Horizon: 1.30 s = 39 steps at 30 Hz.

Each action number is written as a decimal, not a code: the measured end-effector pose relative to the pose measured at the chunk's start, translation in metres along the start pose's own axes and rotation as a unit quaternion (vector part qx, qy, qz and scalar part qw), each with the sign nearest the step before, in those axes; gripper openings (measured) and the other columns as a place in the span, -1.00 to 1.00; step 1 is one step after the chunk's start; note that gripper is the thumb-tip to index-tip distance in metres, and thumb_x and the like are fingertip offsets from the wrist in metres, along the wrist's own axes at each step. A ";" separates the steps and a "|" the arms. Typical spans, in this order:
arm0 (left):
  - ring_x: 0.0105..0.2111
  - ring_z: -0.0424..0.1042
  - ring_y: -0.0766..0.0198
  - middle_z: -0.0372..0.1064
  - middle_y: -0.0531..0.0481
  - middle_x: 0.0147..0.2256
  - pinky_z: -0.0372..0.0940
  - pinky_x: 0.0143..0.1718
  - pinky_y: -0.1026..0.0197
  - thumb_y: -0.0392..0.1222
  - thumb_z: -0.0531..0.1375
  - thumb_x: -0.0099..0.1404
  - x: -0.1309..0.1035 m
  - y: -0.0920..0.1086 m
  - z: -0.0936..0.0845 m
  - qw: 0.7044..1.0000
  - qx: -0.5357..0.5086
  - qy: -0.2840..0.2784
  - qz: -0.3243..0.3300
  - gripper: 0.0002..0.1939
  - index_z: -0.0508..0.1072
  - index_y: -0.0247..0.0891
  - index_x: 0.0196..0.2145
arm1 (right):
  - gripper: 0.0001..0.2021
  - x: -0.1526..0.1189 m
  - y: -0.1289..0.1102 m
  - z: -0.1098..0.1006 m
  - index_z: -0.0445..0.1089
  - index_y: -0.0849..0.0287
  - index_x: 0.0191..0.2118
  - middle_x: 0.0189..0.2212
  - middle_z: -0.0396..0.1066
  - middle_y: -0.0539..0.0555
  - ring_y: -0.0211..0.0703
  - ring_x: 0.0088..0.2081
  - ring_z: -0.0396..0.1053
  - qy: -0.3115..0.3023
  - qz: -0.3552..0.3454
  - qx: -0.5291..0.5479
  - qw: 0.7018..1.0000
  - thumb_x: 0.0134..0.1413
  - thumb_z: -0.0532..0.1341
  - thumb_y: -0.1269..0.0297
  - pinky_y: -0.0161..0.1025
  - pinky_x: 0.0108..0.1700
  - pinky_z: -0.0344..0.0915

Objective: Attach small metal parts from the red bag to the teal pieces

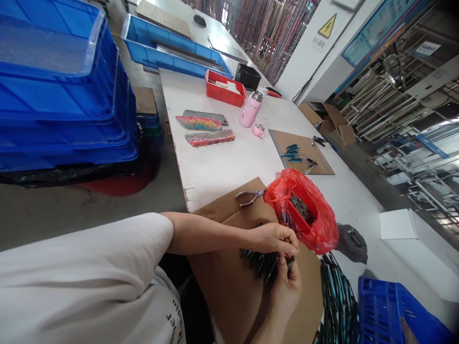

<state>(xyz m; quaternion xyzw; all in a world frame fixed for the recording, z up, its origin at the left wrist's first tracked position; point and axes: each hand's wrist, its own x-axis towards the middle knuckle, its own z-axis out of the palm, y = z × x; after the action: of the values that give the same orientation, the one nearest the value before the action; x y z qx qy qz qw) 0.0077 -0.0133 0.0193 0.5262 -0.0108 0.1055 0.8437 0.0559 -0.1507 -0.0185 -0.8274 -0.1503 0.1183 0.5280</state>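
Red plastic bag (324, 231) is the landmark, head view. Small metal parts (300, 206) sit in the red box inside it, so supply looks not used up. Dark teal pieces (258, 263) lie on the cardboard (222, 286), below left of the bag; a larger dark teal pile (339, 301) is below right of it, beside the blue basket (378, 296). Reads as mid-batch, my judgement; can't tell which group is finished or how many are left. One piece is in hand, so that one looks unfinished.

Grip: left hand (270, 237), just below left of the bag, has thumb and fingertips together; what is between them is too small to tell. Right hand (287, 289), below the bag, has thumb and fingers clamped on a small dark piece (290, 261), details blurred. Hands meet at the fingertips, barely open. Pliers (253, 196) lie left of the bag, unheld.
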 end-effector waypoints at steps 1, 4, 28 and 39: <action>-0.50 0.25 0.47 0.26 0.09 -0.52 0.17 -0.43 0.38 -0.06 0.23 0.03 0.000 0.000 0.000 1.000 0.004 -0.001 0.001 -0.70 0.31 -0.37 -0.42 | -0.55 0.000 0.001 0.000 0.38 0.12 -0.15 -0.25 0.44 0.04 -0.08 -0.22 0.36 0.000 -0.003 -0.002 1.000 -0.16 0.15 -0.04 -0.27 -0.24 0.25; -0.52 0.25 0.48 0.27 0.10 -0.51 0.17 -0.44 0.39 -0.07 0.22 0.04 0.000 -0.001 -0.001 1.000 0.018 -0.006 0.002 -0.72 0.30 -0.36 -0.42 | -0.55 0.000 0.003 0.000 0.37 0.09 -0.13 -0.19 0.42 0.03 -0.07 -0.15 0.33 0.001 -0.011 0.003 1.000 -0.16 0.16 -0.03 -0.26 -0.18 0.23; -0.46 0.30 0.45 0.28 0.05 -0.45 0.23 -0.42 0.38 -0.18 0.13 0.12 0.005 -0.016 0.000 0.992 0.117 0.035 -0.015 -0.77 0.29 -0.35 -0.28 | -0.52 0.013 0.014 -0.013 0.32 0.18 -0.09 -0.21 0.41 0.10 -0.10 -0.21 0.33 0.048 -0.008 -0.058 0.997 -0.09 0.08 -0.03 -0.25 -0.21 0.21; -0.47 0.31 0.41 0.30 0.06 -0.48 0.22 -0.44 0.37 -0.26 0.02 0.10 0.014 -0.029 -0.013 0.979 0.173 0.105 -0.024 -0.81 0.32 -0.33 -0.30 | -0.53 0.017 0.016 -0.032 0.33 0.11 -0.11 -0.23 0.42 0.10 -0.11 -0.25 0.35 -0.003 0.001 -0.190 0.982 -0.05 -0.01 -0.06 -0.24 -0.25 0.20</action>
<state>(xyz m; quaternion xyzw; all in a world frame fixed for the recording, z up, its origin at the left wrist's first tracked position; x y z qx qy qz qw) 0.0254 -0.0119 -0.0105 0.6506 0.1088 0.1396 0.7385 0.0847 -0.1780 -0.0205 -0.9124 -0.1705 0.0903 0.3609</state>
